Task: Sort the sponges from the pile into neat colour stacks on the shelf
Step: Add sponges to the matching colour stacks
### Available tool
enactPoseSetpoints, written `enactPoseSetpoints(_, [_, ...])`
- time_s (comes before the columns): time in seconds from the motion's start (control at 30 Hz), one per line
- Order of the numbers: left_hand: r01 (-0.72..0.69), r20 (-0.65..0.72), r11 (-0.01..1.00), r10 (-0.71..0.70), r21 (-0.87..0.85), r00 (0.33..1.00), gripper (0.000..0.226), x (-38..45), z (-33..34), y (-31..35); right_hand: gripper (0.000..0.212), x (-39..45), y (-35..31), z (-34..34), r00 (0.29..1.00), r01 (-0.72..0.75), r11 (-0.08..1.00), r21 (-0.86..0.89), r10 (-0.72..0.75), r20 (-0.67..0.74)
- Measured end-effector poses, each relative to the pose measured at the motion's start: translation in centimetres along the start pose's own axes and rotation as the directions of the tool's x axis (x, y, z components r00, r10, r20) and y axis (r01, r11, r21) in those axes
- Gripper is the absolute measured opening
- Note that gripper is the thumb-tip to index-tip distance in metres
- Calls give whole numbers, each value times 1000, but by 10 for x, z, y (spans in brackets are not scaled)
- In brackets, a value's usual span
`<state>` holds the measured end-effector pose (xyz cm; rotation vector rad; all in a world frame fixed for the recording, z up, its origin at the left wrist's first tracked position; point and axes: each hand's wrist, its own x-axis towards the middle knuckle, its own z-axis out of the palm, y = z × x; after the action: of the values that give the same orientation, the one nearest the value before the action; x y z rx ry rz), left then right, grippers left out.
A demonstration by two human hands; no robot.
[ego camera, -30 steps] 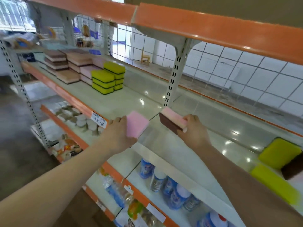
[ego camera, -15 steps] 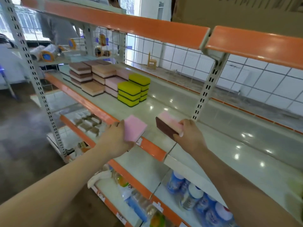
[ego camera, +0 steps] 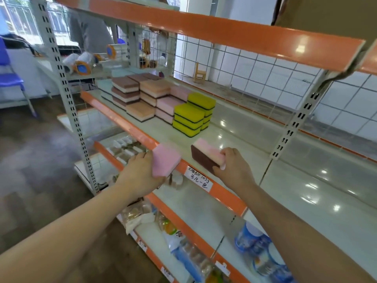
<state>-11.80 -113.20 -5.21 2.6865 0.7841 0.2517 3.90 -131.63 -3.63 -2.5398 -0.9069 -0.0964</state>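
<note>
**Handling Pink Sponges for Stack Placement**

**Current state.** The left hand (ego camera: 140,174) grips a pink sponge (ego camera: 166,160) by its near edge, pink face turned toward the camera, just in front of the orange lip of the shelf (ego camera: 234,152). The right hand (ego camera: 232,170) grips a second pink sponge (ego camera: 206,155) by its right end, fingers curled over the top; the dark brown scouring layer faces the person. This sponge is over the shelf surface; whether it touches the shelf cannot be told.

**Destination.** From the hands, the sorted stacks lie at 11 to 12 o'clock, further along the same shelf. The pink stack (ego camera: 168,108) stands between the orange stack (ego camera: 151,99) and the yellow stack (ego camera: 192,116), touching both. Brown-topped stacks (ego camera: 124,91) sit at the far left.

**Handling properties (judged).**
- Weight: probably very light; one hand per sponge is sufficient.
- Stiffness: foam body likely soft and compressible; the scouring layer looks firmer.
- Surface: probably rough, so slipping seems unlikely.
- Fragility: none expected.

**Recommended hold.** Pinch across the short sides, or hold one end, with light pressure, so the foam does not deform. Keep fingers off the underside at release.

**Risk.** A soft, light stack may shift if nudged; lower each sponge squarely, edges aligned.
</note>
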Motion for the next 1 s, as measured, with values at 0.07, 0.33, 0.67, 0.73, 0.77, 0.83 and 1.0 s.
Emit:
enactPoseSetpoints(0.07, [4, -7, 1000, -4, 4, 1000, 85, 7, -2, -9, 46, 10, -6, 6, 1000, 22, 1000, 0, -22, 5])
enactPoseSetpoints(0.33, [70, -29, 997, -70, -13, 997, 85, 38, -11, -37, 46, 61, -24, 30, 998, 57, 998, -16, -57, 23])
enactPoseSetpoints(0.67, [135, -21, 990, -136, -30, 991, 66, 95, -24, -59, 46, 138, -48, 60, 986, 159, 987, -36, -157, 50])
enactPoseSetpoints(0.73, [161, -36, 987, -162, -29, 986, 75, 104, -25, -61, 46, 151, -51, 66, 981, 190, 981, -41, -188, 58])
enactPoseSetpoints(0.77, [173, -44, 985, -174, -27, 984, 79, 109, -26, -62, 47, 157, -53, 69, 978, 200, 979, -46, -197, 66])
enactPoseSetpoints(0.83, [191, -55, 981, -192, -30, 980, 84, 117, -26, -64, 47, 168, -56, 74, 976, 208, 977, -49, -203, 83])
enactPoseSetpoints(1.0, [223, -61, 973, -226, -60, 972, 84, 133, -27, -70, 47, 187, -62, 84, 972, 216, 976, -23, -213, 98])
